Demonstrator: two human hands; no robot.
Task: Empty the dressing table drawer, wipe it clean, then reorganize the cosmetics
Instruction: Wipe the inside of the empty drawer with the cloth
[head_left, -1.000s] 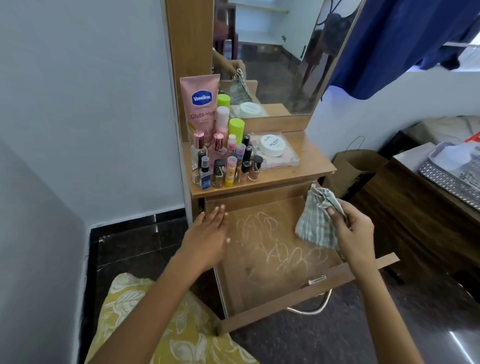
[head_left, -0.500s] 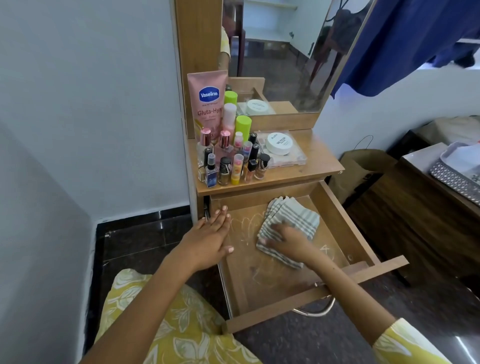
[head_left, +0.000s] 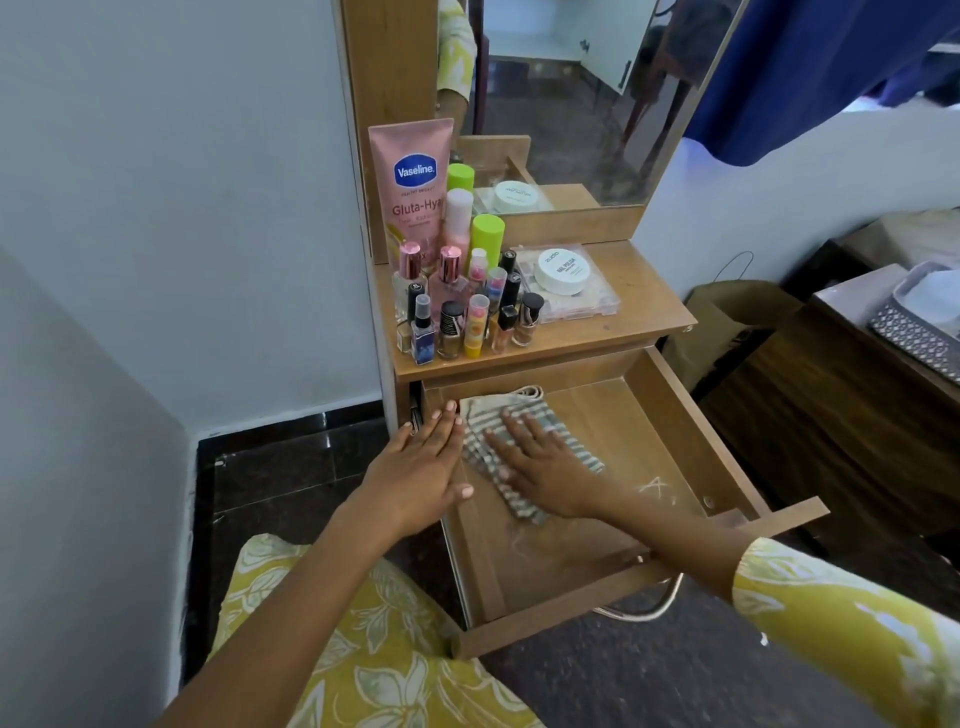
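Open drawer (head_left: 691, 415) holding striped cloth (head_left: 488, 415), right hand (head_left: 545, 467) flat pressing it, left hand (head_left: 421, 467) spread on rim

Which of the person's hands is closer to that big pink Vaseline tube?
The left hand. It rests on the drawer's left wall, almost below the Vaseline tube. The right hand presses the striped cloth farther right.

Striped cloth (head_left: 524, 457): middle hidden under right hand (head_left: 545, 467). Drawer (head_left: 675, 415) handle (head_left: 649, 608) at 6 o'clock mostly hidden behind the front panel. Small bottles (head_left: 467, 312) on bench (head_left: 639, 312): labels too small to read; rear ones hidden by front row. Grey basket (head_left: 914, 332) at 3 o'clock cut by frame edge. Blue fabric (head_left: 831, 78) at 1 o'clock cut off.
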